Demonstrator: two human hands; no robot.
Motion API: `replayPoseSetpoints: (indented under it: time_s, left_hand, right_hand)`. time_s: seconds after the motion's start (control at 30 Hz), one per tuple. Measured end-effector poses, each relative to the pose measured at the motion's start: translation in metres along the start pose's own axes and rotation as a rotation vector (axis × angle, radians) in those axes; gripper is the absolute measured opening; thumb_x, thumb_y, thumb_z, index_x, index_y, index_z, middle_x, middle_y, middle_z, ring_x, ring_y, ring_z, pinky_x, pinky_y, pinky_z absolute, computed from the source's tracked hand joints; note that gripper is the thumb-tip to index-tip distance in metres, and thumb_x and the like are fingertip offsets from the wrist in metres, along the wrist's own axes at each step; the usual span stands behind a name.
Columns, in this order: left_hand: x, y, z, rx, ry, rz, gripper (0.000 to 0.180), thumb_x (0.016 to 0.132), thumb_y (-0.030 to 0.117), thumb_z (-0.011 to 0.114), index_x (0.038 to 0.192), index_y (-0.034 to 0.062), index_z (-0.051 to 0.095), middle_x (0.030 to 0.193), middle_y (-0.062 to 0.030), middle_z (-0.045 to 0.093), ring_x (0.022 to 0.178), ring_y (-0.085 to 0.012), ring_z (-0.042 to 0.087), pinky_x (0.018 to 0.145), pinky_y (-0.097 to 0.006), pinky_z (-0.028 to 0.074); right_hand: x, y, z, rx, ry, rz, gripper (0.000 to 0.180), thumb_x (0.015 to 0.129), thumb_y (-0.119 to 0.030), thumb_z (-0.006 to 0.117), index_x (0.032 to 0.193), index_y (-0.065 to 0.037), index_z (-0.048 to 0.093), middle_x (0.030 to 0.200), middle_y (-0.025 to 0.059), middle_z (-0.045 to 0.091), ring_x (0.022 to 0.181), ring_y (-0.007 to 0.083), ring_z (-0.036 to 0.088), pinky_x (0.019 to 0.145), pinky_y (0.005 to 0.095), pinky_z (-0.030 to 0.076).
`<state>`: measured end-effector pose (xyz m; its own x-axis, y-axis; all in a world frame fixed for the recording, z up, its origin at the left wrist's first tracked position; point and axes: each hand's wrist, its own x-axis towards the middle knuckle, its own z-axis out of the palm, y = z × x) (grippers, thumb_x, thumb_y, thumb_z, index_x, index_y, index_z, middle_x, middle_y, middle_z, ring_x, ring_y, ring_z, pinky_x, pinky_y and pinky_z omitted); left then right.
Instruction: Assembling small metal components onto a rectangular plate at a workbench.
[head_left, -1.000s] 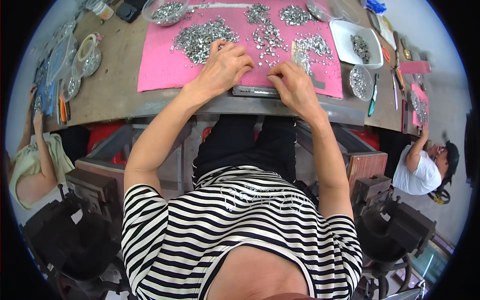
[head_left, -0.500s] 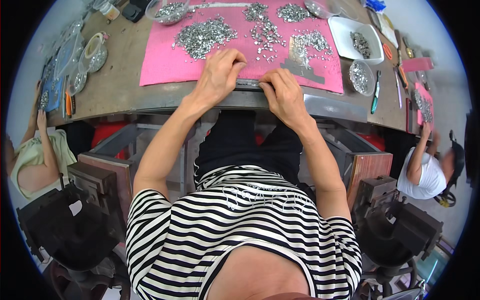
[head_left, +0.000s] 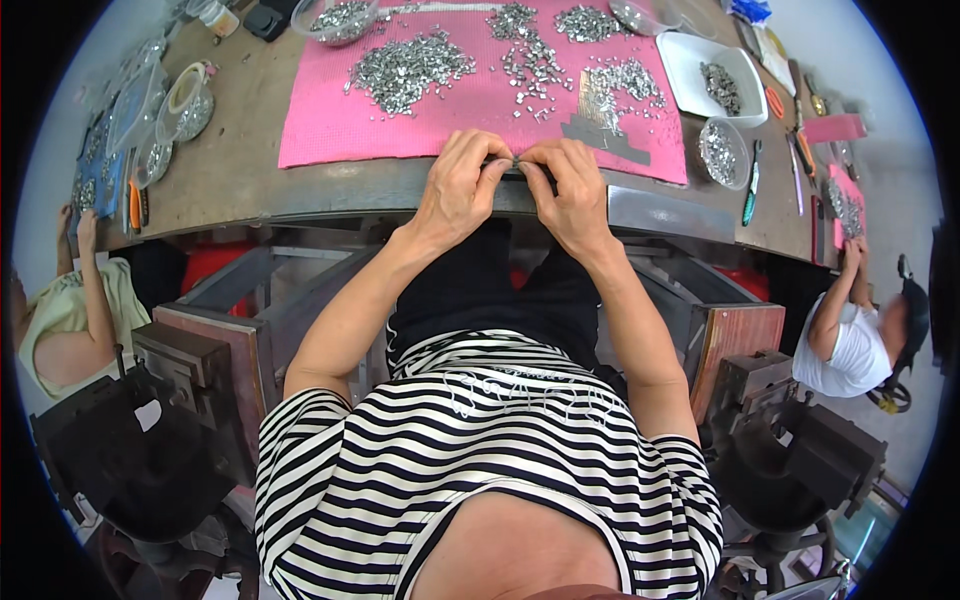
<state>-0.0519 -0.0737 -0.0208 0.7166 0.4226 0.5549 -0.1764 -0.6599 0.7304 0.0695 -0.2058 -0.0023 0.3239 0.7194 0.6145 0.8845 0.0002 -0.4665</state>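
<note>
My left hand (head_left: 462, 188) and my right hand (head_left: 570, 190) meet at the near edge of a pink mat (head_left: 325, 125). Thumbs and fingertips of both are pinched close together over something small and dark, mostly hidden by the fingers. Beyond my left hand spreads a large heap of small silvery metal pieces (head_left: 408, 72). Farther from my right hand, a looser scatter of metal pieces (head_left: 535, 75) lies on the mat. A flat grey stepped sheet (head_left: 610, 143) rests just past the right hand, with more bright bits (head_left: 632, 80) behind it.
On the right stand a white tray (head_left: 685, 75) and a clear round tub (head_left: 722, 155) of metal pieces, near a green toothbrush-like tool (head_left: 751, 185) and orange-handled pliers (head_left: 803, 150). Clear containers (head_left: 185, 110) sit left. Co-workers (head_left: 75, 310) (head_left: 850, 335) work at both sides.
My left hand has come back from the metal heap toward me and right, and its fingertips now meet those of my right hand. The right hand has stayed nearly in place.
</note>
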Motion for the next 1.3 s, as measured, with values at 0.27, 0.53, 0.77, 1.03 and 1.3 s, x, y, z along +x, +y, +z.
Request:
replayPoseSetpoints:
  time_s: [0.27, 0.53, 0.77, 1.03, 1.3]
  left_hand:
    - [0.004, 0.0, -0.001, 0.109, 0.009, 0.088, 0.013, 0.087, 0.0, 0.066, 0.098, -0.0001, 0.06, 0.091, -0.0148, 0.06, 0.085, -0.0349, 0.058, 0.076, -0.043, 0.048]
    - [-0.003, 0.011, 0.001, 0.211, 0.031, 0.125, 0.015, 0.083, -0.003, 0.07, 0.095, 0.0001, 0.062, 0.095, -0.0154, 0.064, 0.087, -0.0362, 0.062, 0.077, -0.042, 0.05]
    - [0.0, -0.003, -0.018, 0.256, 0.006, 0.215, 0.018, 0.084, 0.001, 0.071, 0.102, 0.0012, 0.068, 0.109, -0.0148, 0.069, 0.099, -0.035, 0.066, 0.092, -0.042, 0.054]
    - [0.105, -0.112, -0.089, 0.381, -0.018, 0.15, 0.044, 0.08, -0.01, 0.051, 0.119, -0.0011, 0.067, 0.124, -0.0204, 0.067, 0.119, -0.0388, 0.061, 0.102, -0.045, 0.05]
    - [0.109, -0.123, -0.103, 0.492, -0.274, 0.154, 0.03, 0.081, -0.004, 0.059, 0.108, 0.001, 0.072, 0.11, -0.0157, 0.07, 0.104, -0.0351, 0.063, 0.095, -0.042, 0.05]
  right_hand:
    - [0.004, -0.002, 0.004, -0.062, 0.032, -0.059, 0.017, 0.08, 0.001, 0.074, 0.095, -0.004, 0.067, 0.093, 0.009, 0.066, 0.085, 0.0292, 0.062, 0.076, 0.0398, 0.046]
    - [-0.012, -0.005, -0.001, -0.175, -0.001, -0.161, 0.029, 0.08, 0.0, 0.073, 0.108, -0.002, 0.068, 0.106, 0.0108, 0.066, 0.099, 0.0292, 0.063, 0.087, 0.0414, 0.045]
    - [-0.004, -0.003, -0.019, 0.003, -0.097, -0.019, 0.025, 0.085, 0.0, 0.07, 0.11, -0.002, 0.07, 0.105, 0.0124, 0.068, 0.099, 0.0286, 0.064, 0.089, 0.0387, 0.047]
    - [-0.008, 0.034, -0.034, 0.219, 0.065, 0.447, 0.013, 0.097, -0.002, 0.063, 0.107, 0.002, 0.071, 0.093, 0.0064, 0.068, 0.088, 0.0129, 0.064, 0.079, 0.0261, 0.049]
    - [-0.016, 0.043, -0.027, 0.308, 0.151, 0.453, 0.012, 0.097, -0.003, 0.063, 0.105, 0.001, 0.071, 0.087, 0.0047, 0.065, 0.076, 0.011, 0.058, 0.07, 0.0261, 0.046]
